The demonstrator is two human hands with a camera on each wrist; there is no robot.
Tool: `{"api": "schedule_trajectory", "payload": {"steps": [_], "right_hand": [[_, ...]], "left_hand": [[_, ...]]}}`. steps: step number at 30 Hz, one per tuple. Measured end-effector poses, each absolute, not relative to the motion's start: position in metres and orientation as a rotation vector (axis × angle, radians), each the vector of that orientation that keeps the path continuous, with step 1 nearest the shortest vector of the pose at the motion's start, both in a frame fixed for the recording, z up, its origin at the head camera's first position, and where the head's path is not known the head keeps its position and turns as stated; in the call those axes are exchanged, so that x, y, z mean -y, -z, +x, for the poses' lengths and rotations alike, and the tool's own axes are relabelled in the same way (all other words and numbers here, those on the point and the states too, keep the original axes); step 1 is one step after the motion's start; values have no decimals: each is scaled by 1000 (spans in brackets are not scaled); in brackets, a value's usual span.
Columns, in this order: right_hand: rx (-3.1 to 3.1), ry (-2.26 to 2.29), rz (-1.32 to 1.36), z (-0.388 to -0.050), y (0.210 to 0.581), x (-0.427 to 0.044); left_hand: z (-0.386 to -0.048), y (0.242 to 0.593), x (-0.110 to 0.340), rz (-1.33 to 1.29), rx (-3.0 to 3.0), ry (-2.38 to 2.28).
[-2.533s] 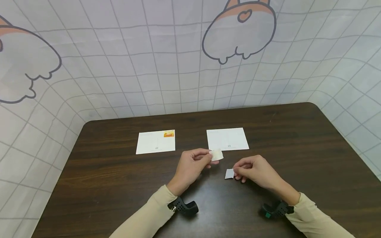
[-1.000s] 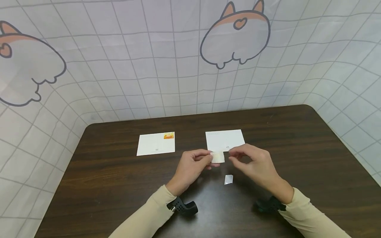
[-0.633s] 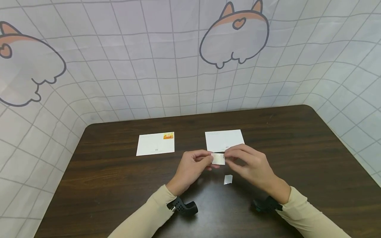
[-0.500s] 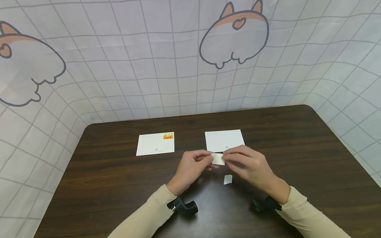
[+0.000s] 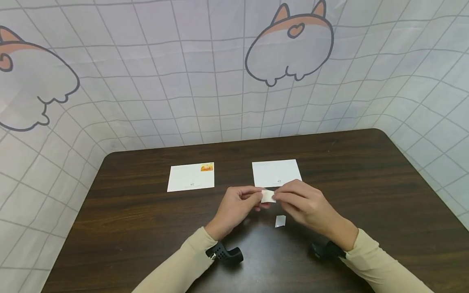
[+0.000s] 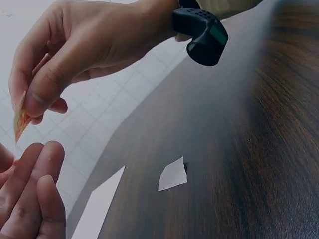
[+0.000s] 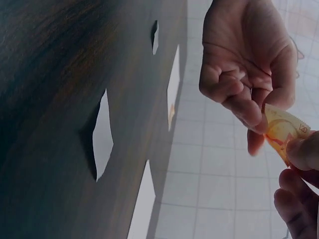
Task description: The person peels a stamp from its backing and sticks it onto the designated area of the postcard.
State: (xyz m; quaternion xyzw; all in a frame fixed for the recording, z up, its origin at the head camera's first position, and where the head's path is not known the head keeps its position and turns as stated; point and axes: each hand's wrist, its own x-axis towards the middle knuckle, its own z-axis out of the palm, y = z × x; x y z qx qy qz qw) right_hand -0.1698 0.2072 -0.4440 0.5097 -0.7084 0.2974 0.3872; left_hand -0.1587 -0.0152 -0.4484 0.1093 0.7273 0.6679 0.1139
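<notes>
My left hand (image 5: pixel 234 207) pinches the left side of a postage stamp (image 5: pixel 268 196) above the table, pale back up in the head view. My right hand (image 5: pixel 307 203) pinches its right edge between thumb and fingers. From the right wrist view the stamp's yellow-orange printed face (image 7: pixel 281 130) shows a number and a toothed edge; it bends slightly. Below the hands a small white paper scrap (image 5: pixel 280 221) lies on the table. Just beyond them is a white postcard (image 5: pixel 275 173), its near right corner hidden by my right hand.
Another white postcard (image 5: pixel 187 179) lies to the left, with an orange stamp (image 5: pixel 207 167) in its top right corner. All lies on a dark wooden table (image 5: pixel 128 228). A grid-patterned cloth (image 5: pixel 165 81) hangs behind. A further small white piece (image 7: pixel 155 37) shows in the right wrist view.
My right hand has laid the paper scrap on the table, moved up, and taken hold of the stamp's right edge. My left hand has kept its pinch nearly in place.
</notes>
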Motion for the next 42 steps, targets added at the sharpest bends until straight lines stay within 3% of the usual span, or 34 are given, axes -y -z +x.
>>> {"api": "schedule_trajectory", "payload": {"steps": [19,32,42], "right_hand": [[2081,-1171,778,-165,441,-210],[2450,-1273,331,-176,434,-219],[2638,-1241,198,-200,435,-232]], "left_hand": [[-164,451,21,642,-2653,-1585],[-176,443,28,853,-3051,-861],[-190,444,24,879,-3121,-411]]}}
